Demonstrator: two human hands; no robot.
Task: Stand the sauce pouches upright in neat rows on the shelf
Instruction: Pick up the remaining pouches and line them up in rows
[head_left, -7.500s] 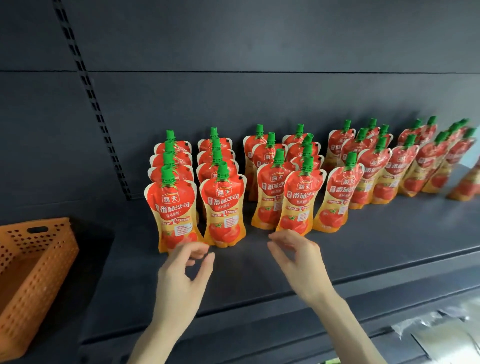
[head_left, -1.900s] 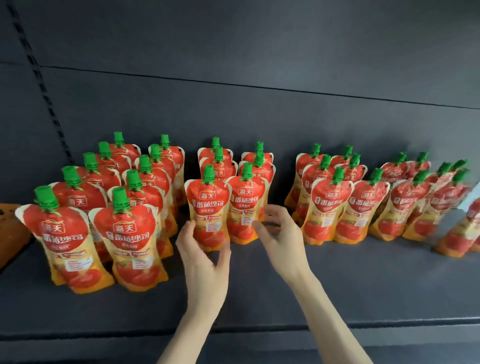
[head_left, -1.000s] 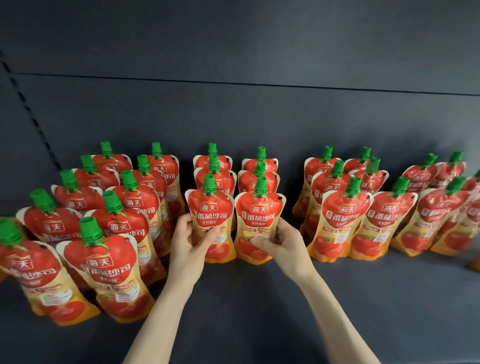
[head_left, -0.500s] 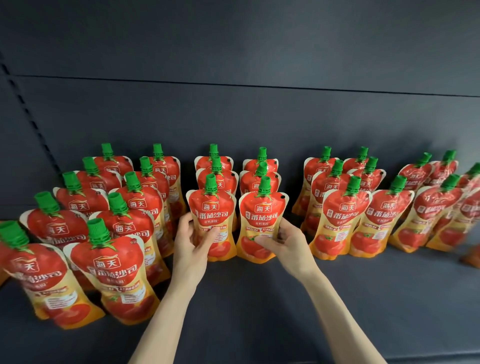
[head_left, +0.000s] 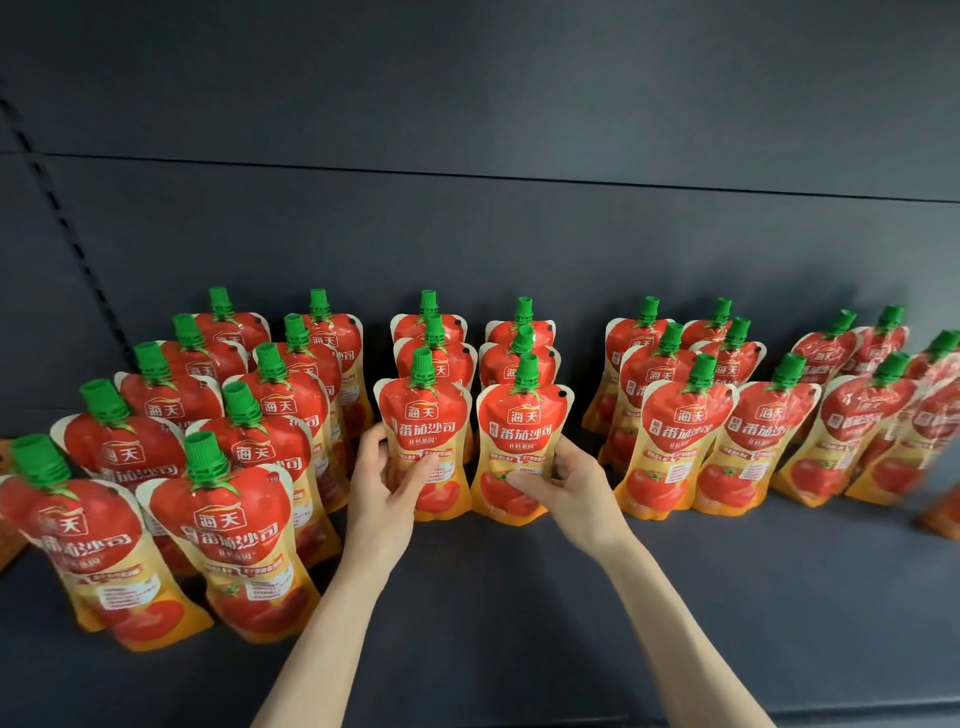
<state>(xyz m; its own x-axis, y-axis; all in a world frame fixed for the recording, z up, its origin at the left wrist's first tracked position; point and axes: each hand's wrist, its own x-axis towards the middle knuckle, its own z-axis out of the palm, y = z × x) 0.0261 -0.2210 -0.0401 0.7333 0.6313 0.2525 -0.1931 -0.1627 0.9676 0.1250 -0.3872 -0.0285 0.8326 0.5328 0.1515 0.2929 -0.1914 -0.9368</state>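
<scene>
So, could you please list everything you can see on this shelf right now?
sauce pouches: over twenty (the right end is too blurred for an exact count), red and orange with green caps, upright in paired rows across the shelf
left middle front pouch: one, same colours, in the left hand's grip
right middle front pouch: one, same colours, in the right hand's grip
shelf: one, dark grey, under the pouches
back panel: one, dark grey, behind the rows
slotted upright: one, black, far left of the panel
left hand: one, bare, centre
right hand: one, bare, centre
</scene>
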